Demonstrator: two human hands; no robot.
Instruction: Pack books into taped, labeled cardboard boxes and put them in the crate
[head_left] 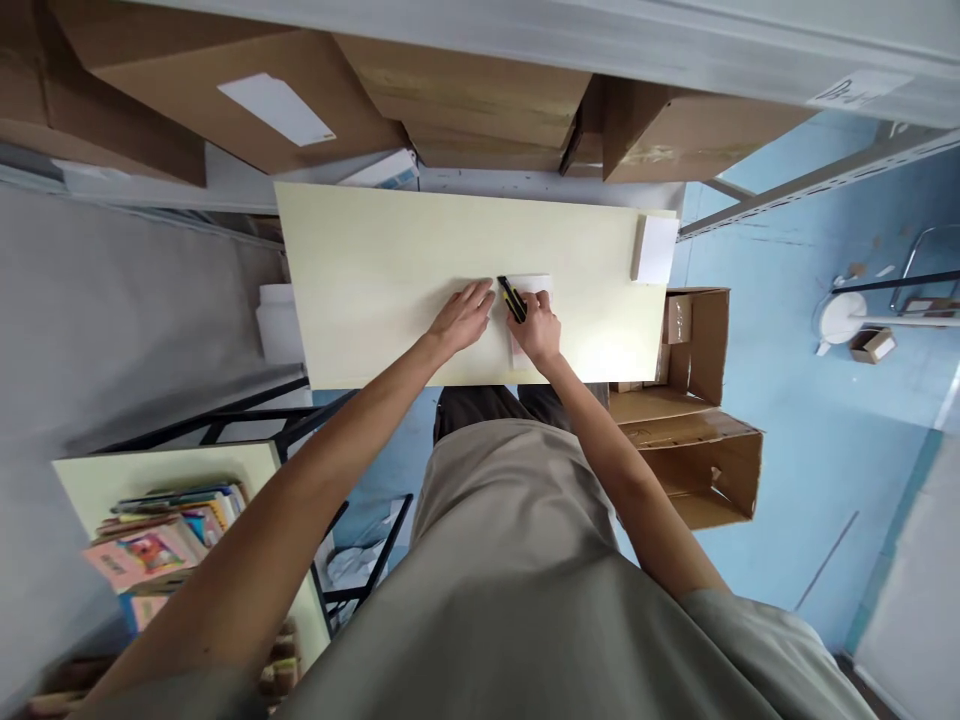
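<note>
A black-and-yellow utility knife (513, 299) is in my right hand (540, 332), its front end pointing up and left. Under that hand lies a white sheet or pad (534, 283) with a pinkish patch near its lower edge; my hand covers much of it. My left hand (465, 314) rests on the pale yellow tabletop (375, 270), fingers stretched out toward the knife's front end and holding nothing. Whether a blade is out is too small to tell.
A stack of white paper (658, 250) sits at the table's right end. Cardboard boxes (480, 95) fill the shelf behind. Open cartons (697, 475) stand at lower right. Left of me, books (161, 540) are piled on another table.
</note>
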